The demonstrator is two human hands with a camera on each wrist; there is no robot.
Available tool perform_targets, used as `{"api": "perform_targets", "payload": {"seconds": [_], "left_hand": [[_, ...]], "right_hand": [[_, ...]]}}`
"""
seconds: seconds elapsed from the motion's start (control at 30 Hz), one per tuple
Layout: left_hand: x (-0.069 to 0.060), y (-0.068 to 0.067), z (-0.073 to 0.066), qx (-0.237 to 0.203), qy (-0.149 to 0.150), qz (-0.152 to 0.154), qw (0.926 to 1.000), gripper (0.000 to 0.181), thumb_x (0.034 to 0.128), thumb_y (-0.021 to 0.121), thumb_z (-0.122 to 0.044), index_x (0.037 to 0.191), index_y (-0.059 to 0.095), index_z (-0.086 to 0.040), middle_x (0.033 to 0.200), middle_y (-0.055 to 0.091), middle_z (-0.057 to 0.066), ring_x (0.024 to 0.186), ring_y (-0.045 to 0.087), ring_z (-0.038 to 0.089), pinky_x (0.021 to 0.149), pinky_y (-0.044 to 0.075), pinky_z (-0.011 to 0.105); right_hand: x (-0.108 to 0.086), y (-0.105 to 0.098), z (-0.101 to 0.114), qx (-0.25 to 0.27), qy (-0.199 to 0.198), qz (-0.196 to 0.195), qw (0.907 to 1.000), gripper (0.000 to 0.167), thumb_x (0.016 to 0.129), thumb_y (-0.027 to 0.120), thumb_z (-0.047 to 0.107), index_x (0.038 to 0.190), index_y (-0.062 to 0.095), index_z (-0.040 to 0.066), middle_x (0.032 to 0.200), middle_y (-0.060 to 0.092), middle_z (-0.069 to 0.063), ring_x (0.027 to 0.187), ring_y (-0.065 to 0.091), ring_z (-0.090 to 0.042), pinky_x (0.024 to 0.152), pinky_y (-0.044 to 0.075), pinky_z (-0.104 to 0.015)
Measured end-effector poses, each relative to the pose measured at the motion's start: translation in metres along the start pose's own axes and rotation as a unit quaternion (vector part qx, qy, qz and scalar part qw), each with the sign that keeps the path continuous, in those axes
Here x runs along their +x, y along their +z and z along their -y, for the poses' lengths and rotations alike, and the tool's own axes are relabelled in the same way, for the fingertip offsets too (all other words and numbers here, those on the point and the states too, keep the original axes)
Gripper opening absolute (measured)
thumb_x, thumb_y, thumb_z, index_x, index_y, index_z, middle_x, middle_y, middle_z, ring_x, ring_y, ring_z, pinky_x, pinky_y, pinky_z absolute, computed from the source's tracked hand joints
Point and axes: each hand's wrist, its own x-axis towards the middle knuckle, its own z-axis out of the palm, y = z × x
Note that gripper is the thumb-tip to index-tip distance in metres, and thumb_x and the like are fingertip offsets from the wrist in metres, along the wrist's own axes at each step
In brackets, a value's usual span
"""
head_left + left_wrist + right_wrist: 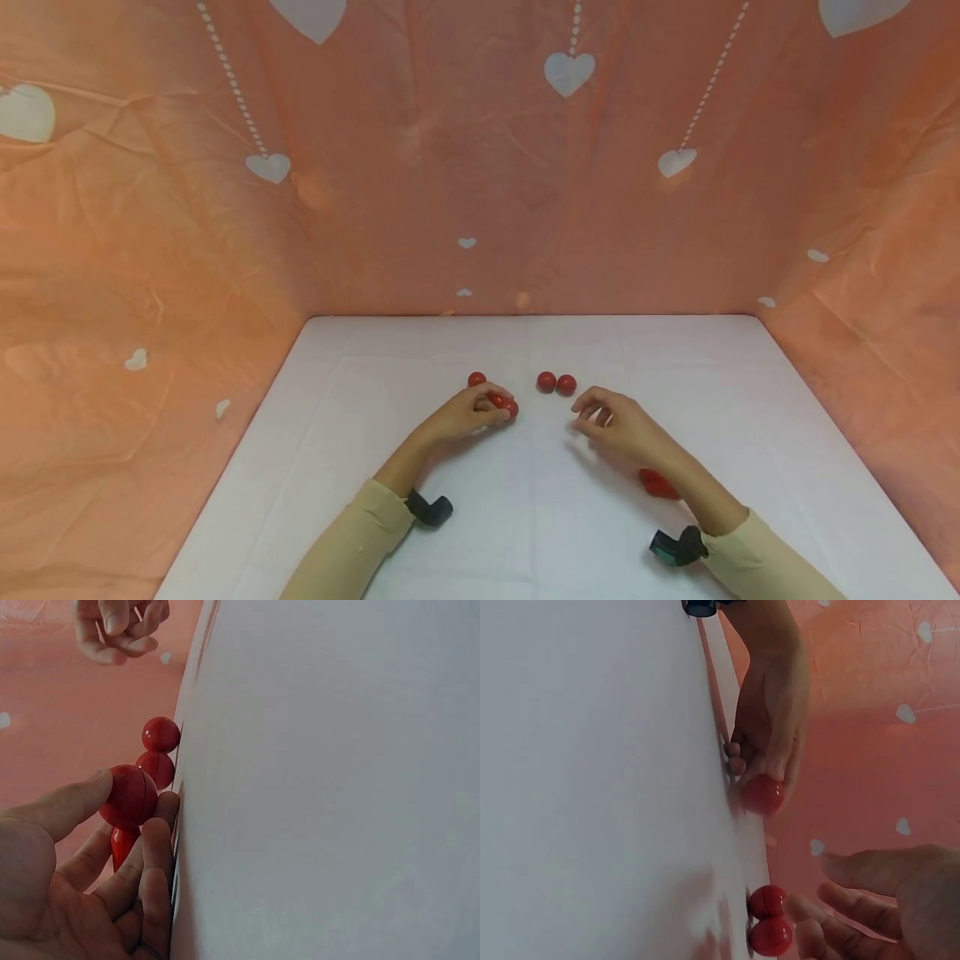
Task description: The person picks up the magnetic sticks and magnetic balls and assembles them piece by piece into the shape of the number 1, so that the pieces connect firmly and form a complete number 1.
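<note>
In the head view my left hand (468, 414) pinches a red ball (512, 409), with more red at its fingers and another red ball (476, 379) just behind it. The left wrist view has my thumb and fingers (67, 814) round a glossy ball with a seam (129, 796); a red piece (124, 844) shows below it, its shape partly hidden. Two red balls (546, 382) (566, 384) sit side by side between the hands. Beside them, my right hand (626, 429) hovers with loosely bent fingers and nothing in them. The right wrist view shows its fingers (855, 907) near that pair (769, 902).
A red object (660, 483) lies on the white table (525, 525), partly under my right forearm. Orange cloth (420, 167) with pale hearts rises behind the table and at both sides. A dark wrist device is on each arm.
</note>
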Motion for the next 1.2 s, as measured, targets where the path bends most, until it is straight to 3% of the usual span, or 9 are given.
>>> {"api": "perform_targets", "payload": {"seconds": [0.33, 0.53, 0.7, 0.93, 1.2], "left_hand": [[0.0, 0.0, 0.001, -0.006, -0.002, 0.004, 1.0, 0.033, 0.1028, 0.075, -0.031, 0.132, 0.069, -0.018, 0.114, 0.07, 0.002, 0.108, 0.063, 0.02, 0.094, 0.056, 0.036], [0.0, 0.0, 0.001, -0.003, -0.005, 0.002, 1.0, 0.033, 0.1031, 0.075, -0.032, 0.133, 0.069, -0.019, 0.115, 0.07, 0.001, 0.109, 0.062, 0.02, 0.095, 0.055, 0.036], [-0.001, 0.0, 0.0, -0.006, -0.005, 0.003, 1.0, 0.033, 0.1034, 0.074, -0.032, 0.133, 0.068, -0.019, 0.114, 0.07, 0.002, 0.108, 0.062, 0.021, 0.096, 0.054, 0.038], [-0.001, 0.0, 0.0, -0.002, -0.007, 0.002, 1.0, 0.033, 0.1035, 0.074, -0.033, 0.133, 0.068, -0.019, 0.115, 0.07, 0.0, 0.11, 0.062, 0.021, 0.1, 0.054, 0.042], [0.001, 0.0, 0.0, -0.003, -0.005, -0.001, 1.0, 0.032, 0.1034, 0.074, -0.031, 0.132, 0.069, -0.018, 0.114, 0.07, 0.001, 0.109, 0.062, 0.021, 0.099, 0.055, 0.041]], "right_hand": [[-0.021, -0.019, -0.017, -0.039, -0.028, 0.023, 0.9986, 0.017, 0.099, 0.078, 0.016, 0.114, 0.072, 0.011, 0.096, 0.068, 0.007, 0.086, 0.061, -0.013, 0.074, 0.055, -0.026], [-0.032, -0.033, -0.024, -0.044, -0.019, 0.018, 0.9987, 0.017, 0.099, 0.079, 0.015, 0.114, 0.072, 0.011, 0.097, 0.069, 0.006, 0.085, 0.061, -0.014, 0.072, 0.056, -0.026], [-0.042, -0.043, -0.031, -0.046, -0.002, 0.018, 0.9988, 0.015, 0.098, 0.079, 0.014, 0.111, 0.072, 0.012, 0.096, 0.068, 0.005, 0.086, 0.061, -0.015, 0.073, 0.055, -0.026], [-0.057, -0.054, -0.037, -0.047, 0.055, 0.073, 0.9946, 0.018, 0.096, 0.081, 0.022, 0.108, 0.071, 0.014, 0.093, 0.064, 0.003, 0.088, 0.057, -0.019, 0.071, 0.053, -0.026], [-0.068, -0.061, -0.043, -0.029, 0.061, 0.103, 0.9924, 0.023, 0.094, 0.083, 0.02, 0.109, 0.069, 0.01, 0.091, 0.06, 0.001, 0.085, 0.054, -0.017, 0.07, 0.05, -0.025]]}}
